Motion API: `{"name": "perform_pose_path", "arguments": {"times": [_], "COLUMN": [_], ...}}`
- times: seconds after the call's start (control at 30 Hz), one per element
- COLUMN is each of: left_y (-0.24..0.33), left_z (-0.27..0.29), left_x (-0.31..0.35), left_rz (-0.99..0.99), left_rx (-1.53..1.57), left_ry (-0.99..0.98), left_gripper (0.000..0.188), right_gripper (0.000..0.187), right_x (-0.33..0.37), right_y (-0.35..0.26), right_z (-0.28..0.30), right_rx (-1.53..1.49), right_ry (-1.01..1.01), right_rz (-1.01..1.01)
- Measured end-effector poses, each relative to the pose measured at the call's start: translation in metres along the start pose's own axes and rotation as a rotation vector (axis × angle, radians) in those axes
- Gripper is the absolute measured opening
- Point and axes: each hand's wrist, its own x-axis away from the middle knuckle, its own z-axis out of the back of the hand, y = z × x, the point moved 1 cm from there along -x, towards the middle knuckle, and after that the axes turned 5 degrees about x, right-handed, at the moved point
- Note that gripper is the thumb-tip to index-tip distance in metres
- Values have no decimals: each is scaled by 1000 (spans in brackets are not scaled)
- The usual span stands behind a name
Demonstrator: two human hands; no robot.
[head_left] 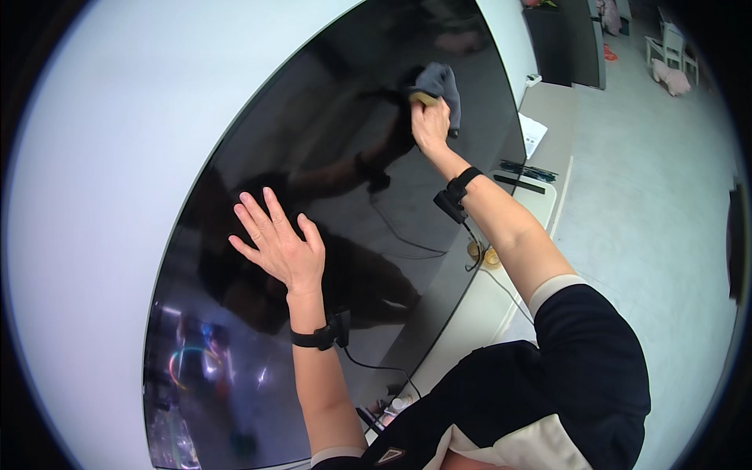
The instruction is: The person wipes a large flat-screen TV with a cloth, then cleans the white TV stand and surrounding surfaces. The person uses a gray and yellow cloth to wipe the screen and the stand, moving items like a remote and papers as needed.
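Observation:
A large, glossy black television screen (313, 117) fills the middle of the head view, mirroring my arms and body. My left hand (282, 247) lies with its fingers spread against the left half of the screen and holds nothing. Farther up and to the right, my right hand (431, 125) grips a grey cloth (440, 82) and presses it to the glass near the far end. Something yellowish shows between the fingers and the cloth; I cannot tell whether it belongs to the cloth. Each wrist wears a black strap with a small cabled device.
Below the screen runs a long, light low cabinet (462, 329). On it are a white paper or booklet (532, 133), a bundle of dark thin items (529, 170), small gold round objects (491, 257) and a white-capped bottle (401, 404). A white chair (667, 45) stands far right.

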Motion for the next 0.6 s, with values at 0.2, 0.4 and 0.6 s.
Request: {"name": "perform_pose_path", "arguments": {"times": [0.2,0.4,0.6], "left_y": [-1,10,37], "left_z": [-6,4,3], "left_x": [2,-7,-46], "left_rz": [3,52,-9], "left_rx": [10,158,347], "left_ry": [29,101,72], "left_gripper": [65,53,52], "right_gripper": [28,43,32], "right_x": [3,-19,-14], "right_y": [49,12,-103], "right_z": [34,85,102], "right_rx": [-694,-1408,-956], "right_ry": [-365,-676,-628], "right_rz": [-495,-897,52]}}
